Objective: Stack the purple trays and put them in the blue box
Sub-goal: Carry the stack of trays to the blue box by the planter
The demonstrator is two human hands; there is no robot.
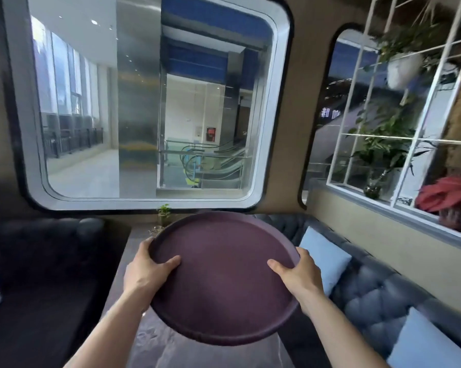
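Head view: both hands grip purple tray (224, 277) above table (155, 341); sofas flank.

Sofas (370, 296) flanking narrow table (155, 338)

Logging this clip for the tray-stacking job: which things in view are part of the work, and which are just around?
In the job:
- purple tray, held up over the table
- left hand and right hand, gripping its sides

Just around:
- blue cushions
- dark sofa
- red plant
- small green plant

No blue box in view.
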